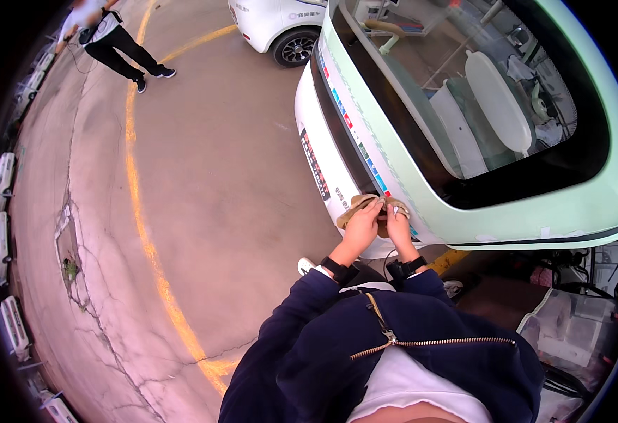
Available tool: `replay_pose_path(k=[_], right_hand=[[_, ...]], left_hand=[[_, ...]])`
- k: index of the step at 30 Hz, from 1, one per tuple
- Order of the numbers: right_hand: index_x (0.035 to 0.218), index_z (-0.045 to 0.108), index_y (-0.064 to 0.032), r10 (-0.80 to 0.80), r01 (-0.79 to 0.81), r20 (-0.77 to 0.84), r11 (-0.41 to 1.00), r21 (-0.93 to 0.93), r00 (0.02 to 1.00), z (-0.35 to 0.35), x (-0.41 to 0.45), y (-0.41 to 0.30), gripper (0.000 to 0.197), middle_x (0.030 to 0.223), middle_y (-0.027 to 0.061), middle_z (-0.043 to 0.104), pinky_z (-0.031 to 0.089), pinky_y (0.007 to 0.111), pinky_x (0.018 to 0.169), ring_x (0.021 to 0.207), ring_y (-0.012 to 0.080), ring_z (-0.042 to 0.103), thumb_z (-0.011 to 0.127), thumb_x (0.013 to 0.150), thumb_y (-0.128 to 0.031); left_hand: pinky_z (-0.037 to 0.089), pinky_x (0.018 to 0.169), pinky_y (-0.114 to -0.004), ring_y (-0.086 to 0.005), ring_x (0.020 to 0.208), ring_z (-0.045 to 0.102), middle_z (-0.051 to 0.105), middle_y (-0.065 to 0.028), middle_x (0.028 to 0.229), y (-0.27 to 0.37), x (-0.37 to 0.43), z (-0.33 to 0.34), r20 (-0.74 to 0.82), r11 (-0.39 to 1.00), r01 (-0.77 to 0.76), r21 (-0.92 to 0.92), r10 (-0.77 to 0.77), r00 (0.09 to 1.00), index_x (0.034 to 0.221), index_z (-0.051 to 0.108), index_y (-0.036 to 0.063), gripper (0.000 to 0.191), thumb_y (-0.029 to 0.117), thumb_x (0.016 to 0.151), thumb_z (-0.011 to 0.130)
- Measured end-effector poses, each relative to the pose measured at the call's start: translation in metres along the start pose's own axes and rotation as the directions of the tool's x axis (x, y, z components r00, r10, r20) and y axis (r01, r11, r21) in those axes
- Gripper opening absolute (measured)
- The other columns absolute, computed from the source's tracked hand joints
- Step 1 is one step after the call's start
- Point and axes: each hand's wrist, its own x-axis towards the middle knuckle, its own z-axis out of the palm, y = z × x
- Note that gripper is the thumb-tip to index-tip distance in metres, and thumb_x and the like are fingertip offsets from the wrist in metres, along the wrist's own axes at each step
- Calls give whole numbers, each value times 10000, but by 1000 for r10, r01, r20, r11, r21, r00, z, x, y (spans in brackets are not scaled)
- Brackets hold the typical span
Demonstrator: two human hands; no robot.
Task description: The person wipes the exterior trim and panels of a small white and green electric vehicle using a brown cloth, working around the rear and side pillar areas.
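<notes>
My left hand (pixel 362 226) grips a tan cloth (pixel 349 212), its fingers bent towards the right hand. Close beside it, my right hand (pixel 399 226) pinches the same bunched cloth, and a small white bit shows at its fingertips. Both hands are at the lower corner of a pale green and white vehicle (pixel 429 219). Part of the dark band (pixel 341 124) across its body is behind the cloth. Whether the cloth presses on the body is hard to tell. A row of small coloured stickers (pixel 364 153) runs up from the hands. Black bands circle both wrists.
A large window (pixel 462 106) shows a pale seat inside the vehicle. Another white car (pixel 282 24) stands beyond it. Far left, a person (pixel 121 50) stands by a yellow ground line (pixel 137 180). Clear plastic bags (pixel 568 328) lie at right. Cracks cross the pavement.
</notes>
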Motion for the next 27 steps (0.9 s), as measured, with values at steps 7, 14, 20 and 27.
replay_pose_path(k=[7, 14, 20, 27], right_hand=[[1042, 622, 11, -59, 59, -115, 998, -5, 992, 17, 22, -22, 361, 790, 118, 686, 498, 316, 631, 706, 200, 667, 412, 990, -278], [990, 612, 40, 119, -89, -95, 958, 274, 988, 61, 78, -40, 344, 848, 98, 653, 545, 265, 562, 685, 162, 640, 435, 989, -256], [1034, 595, 57, 217, -114, -86, 762, 638, 972, 113, 137, -83, 348, 910, 114, 636, 556, 258, 592, 712, 163, 639, 417, 995, -239], [1024, 590, 86, 60, 119, -231, 715, 689, 971, 129, 180, -146, 384, 922, 115, 643, 567, 274, 635, 772, 153, 636, 445, 990, -267]], left_hand=[[461, 925, -405, -387, 1080, 554, 544, -235, 1231, -10, 14, -19, 28, 999, -24, 27, 24, 999, 1230, 535, 28, 437, -20, 795, 524], [462, 907, -429, -411, 1054, 552, 536, -243, 1235, -36, 41, -51, 111, 993, -16, 117, 3, 994, 1214, 531, 6, 424, -37, 794, 493], [430, 965, -417, -389, 1151, 498, 514, -210, 1270, -75, 84, -108, 167, 981, -39, 188, 8, 986, 1262, 494, -1, 526, -75, 741, 465], [460, 901, -409, -355, 1049, 552, 563, -169, 1186, -98, 154, -166, 103, 947, -27, 321, -7, 995, 1347, 460, 143, 643, -62, 739, 499]])
